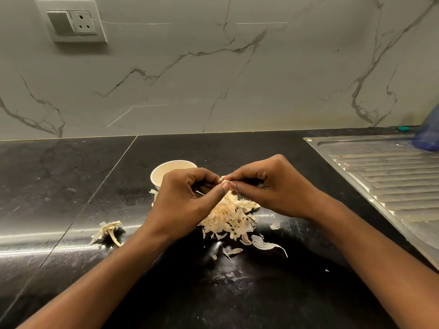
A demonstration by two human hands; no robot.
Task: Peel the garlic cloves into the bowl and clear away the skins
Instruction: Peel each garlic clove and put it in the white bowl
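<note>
Both hands meet above the black counter and pinch one small garlic clove [222, 179] between their fingertips. My left hand [187, 198] holds it from the left, my right hand [273, 186] from the right; most of the clove is hidden by the fingers. Below the hands lies a heap of pale garlic skins [229, 217]. A cream bowl [164, 172] stands just behind my left hand, its inside hidden from view.
A bare garlic stem with root and skins [109, 232] lies to the left. Loose skin flakes [266, 244] are scattered in front of the heap. A steel sink drainboard [389, 176] fills the right side, with a blue bag [427, 136] at its back. The marble wall carries a socket [73, 22].
</note>
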